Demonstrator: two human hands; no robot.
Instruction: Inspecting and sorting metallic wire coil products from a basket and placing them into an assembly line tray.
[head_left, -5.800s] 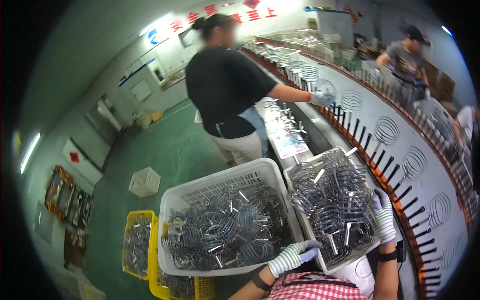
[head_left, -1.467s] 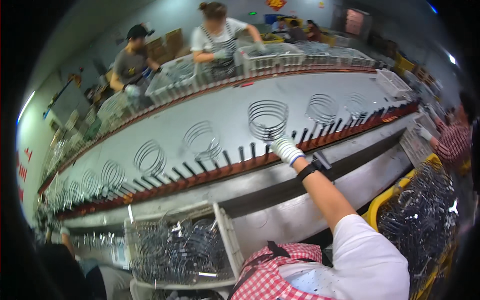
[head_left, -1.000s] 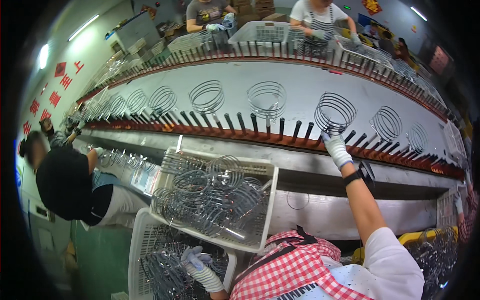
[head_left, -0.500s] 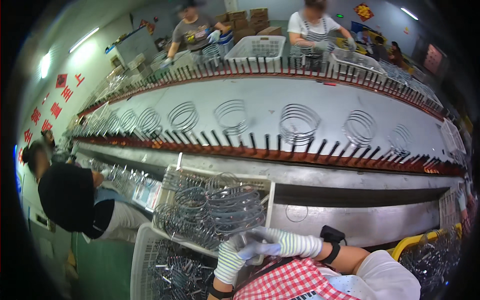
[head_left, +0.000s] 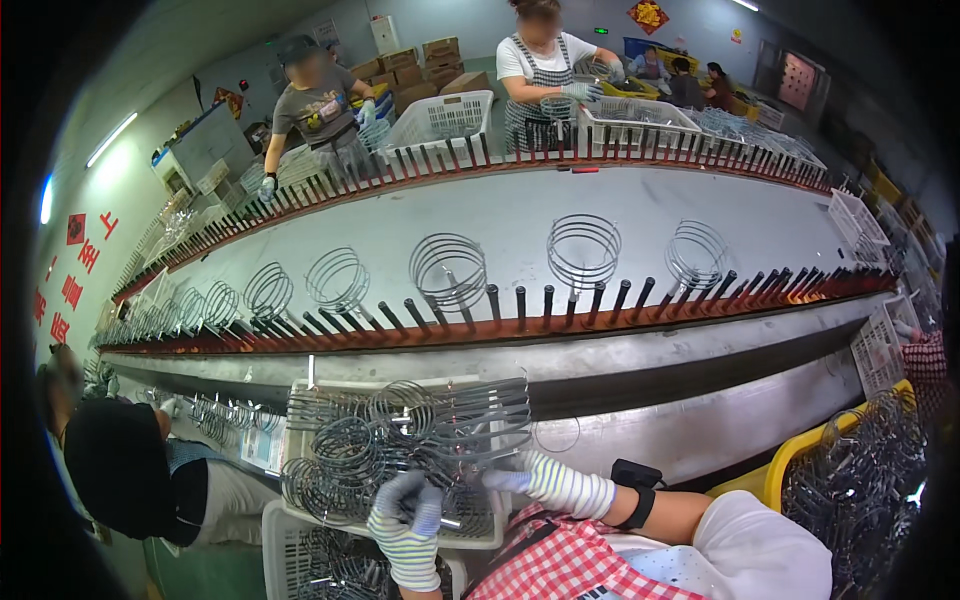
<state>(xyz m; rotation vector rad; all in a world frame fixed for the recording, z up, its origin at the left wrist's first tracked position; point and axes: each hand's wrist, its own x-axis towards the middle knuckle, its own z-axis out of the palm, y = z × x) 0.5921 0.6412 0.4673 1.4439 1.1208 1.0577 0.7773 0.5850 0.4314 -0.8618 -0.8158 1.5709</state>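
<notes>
My left hand, in a striped knit glove with grey fingers, is over the front of a white crate. Its fingers are bent, with a gap between them, and I see nothing held there. A short bright metal end lies beside it. My right hand, in the same kind of glove, reaches left over the crate's right side. Its fingers are close together, their tips blurred, so what they pinch cannot be made out. Just beyond them rises a stack of metal rings; more grey metal rings fill the crate.
Beyond the crate runs a grey table edged with black-tipped posts, some carrying wire coils. A yellow bin of metal rings stands right. One co-worker is at left; others work across the table.
My hands have parted: the left moved left over the crate, the right stays at its right side. The view has shifted, and the wire coils along the table stand in different places.
</notes>
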